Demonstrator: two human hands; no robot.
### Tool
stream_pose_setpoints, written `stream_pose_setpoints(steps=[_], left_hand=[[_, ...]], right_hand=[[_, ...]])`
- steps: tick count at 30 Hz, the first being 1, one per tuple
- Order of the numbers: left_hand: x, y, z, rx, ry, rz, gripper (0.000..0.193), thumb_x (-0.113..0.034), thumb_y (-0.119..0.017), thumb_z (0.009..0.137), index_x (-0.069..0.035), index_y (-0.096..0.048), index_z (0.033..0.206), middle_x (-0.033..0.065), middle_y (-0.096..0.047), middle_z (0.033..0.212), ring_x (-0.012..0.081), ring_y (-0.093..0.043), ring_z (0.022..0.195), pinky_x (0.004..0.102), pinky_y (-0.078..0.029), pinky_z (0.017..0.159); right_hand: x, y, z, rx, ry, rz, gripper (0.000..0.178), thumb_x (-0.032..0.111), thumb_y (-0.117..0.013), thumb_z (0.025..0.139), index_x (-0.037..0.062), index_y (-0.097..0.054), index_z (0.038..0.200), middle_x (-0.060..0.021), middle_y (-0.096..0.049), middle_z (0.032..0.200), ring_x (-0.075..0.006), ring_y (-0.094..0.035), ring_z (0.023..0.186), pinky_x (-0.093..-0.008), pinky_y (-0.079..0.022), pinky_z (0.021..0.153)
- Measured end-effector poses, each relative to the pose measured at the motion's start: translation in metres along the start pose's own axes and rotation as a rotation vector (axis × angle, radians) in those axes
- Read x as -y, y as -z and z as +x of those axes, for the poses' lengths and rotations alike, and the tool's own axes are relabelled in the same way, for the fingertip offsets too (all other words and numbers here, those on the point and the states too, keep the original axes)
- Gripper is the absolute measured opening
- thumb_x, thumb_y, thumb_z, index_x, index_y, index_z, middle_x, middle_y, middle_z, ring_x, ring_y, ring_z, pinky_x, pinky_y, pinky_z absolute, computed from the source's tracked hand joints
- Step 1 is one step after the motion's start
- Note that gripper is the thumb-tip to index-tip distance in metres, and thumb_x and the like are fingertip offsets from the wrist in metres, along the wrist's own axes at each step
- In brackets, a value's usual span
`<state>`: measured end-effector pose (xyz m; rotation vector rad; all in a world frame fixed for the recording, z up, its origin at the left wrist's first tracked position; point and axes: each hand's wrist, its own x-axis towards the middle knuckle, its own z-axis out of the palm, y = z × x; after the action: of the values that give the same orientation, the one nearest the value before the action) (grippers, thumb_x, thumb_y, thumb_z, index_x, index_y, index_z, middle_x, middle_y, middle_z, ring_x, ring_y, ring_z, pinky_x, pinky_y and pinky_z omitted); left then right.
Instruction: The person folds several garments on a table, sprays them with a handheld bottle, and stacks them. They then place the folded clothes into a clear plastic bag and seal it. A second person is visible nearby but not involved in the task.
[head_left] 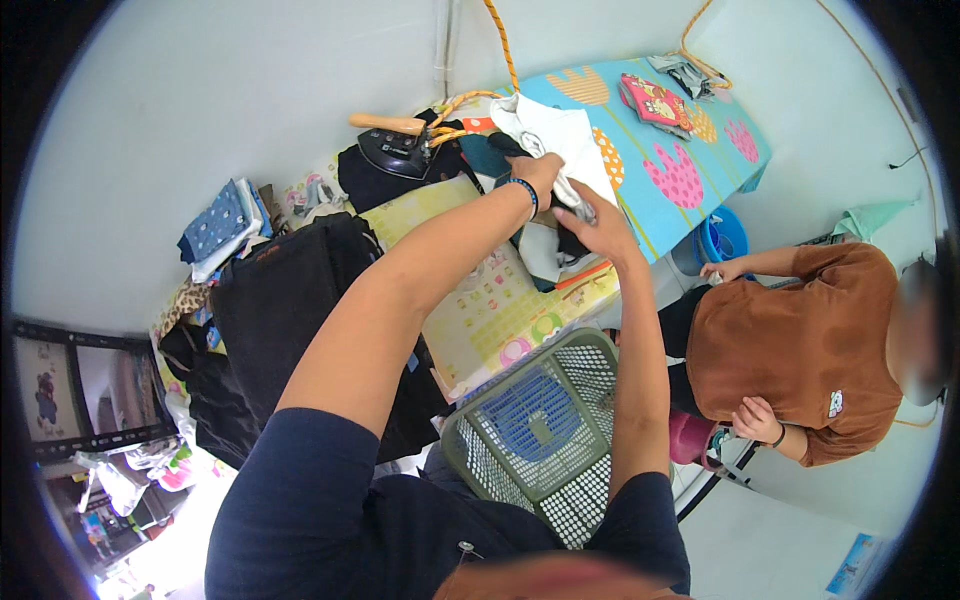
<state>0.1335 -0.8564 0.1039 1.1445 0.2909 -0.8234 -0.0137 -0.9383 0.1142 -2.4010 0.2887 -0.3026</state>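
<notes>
Over the far side of the table, both my hands work close together on a bunched white garment (pixel 580 150). My left hand (pixel 540 178), with a dark beaded bracelet at its wrist, is closed on its gathered cloth. Beside it on the right, my right hand (pixel 603 232) has its fingers bent round a greyish-white fold. Beneath them lies a pile of dark, grey and white clothes (pixel 540 250), partly hidden by my hands. Left of the pile, a black iron (pixel 393 152) with a wooden handle rests on dark cloth (pixel 362 185).
Folded clothes (pixel 220 225) and black garments (pixel 290 290) cover the left side. A blue patterned cloth (pixel 640 120) bears a folded red garment (pixel 655 103). A green basket (pixel 560 480) stands before me. At right is a person in a brown shirt (pixel 780 340), near a blue bucket (pixel 735 228).
</notes>
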Motion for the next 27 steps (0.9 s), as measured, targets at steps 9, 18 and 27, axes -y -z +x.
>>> stream_pose_setpoints(steps=[9,18,27], left_hand=[[-0.036,-0.021,-0.033,0.151,-0.163,0.127,0.056,-0.001,-0.066,0.079,0.012,-0.043,0.129,0.0251,-0.055,0.121,0.0335,-0.064,0.103,0.0485,-0.051,0.078],[-0.123,0.031,-0.226,0.574,-0.190,0.121,0.040,0.003,-0.068,0.076,0.014,-0.053,0.112,0.0224,-0.065,0.106,0.0334,-0.070,0.088,0.0438,-0.060,0.074],[-0.095,0.285,-0.448,0.183,-0.492,0.590,0.051,-0.008,-0.078,0.080,0.004,-0.056,0.125,0.0105,-0.068,0.111,0.0164,-0.062,0.102,0.0300,-0.051,0.090]], right_hand=[[-0.014,-0.038,-0.105,-0.115,-0.739,1.916,0.108,0.079,-0.057,0.078,-0.0093,-0.041,0.137,-0.0302,-0.048,0.137,-0.0381,-0.051,0.125,-0.0462,-0.043,0.106],[0.081,0.010,-0.087,-0.577,-0.254,1.612,0.095,0.078,-0.050,0.083,0.0052,-0.043,0.144,-0.0125,-0.047,0.146,-0.0325,-0.045,0.134,-0.0520,-0.038,0.109],[0.319,-0.020,-0.182,0.103,-0.180,1.166,0.073,-0.004,-0.067,0.075,-0.0084,-0.036,0.141,-0.0208,-0.054,0.130,-0.0309,-0.057,0.117,-0.0395,-0.045,0.102]])
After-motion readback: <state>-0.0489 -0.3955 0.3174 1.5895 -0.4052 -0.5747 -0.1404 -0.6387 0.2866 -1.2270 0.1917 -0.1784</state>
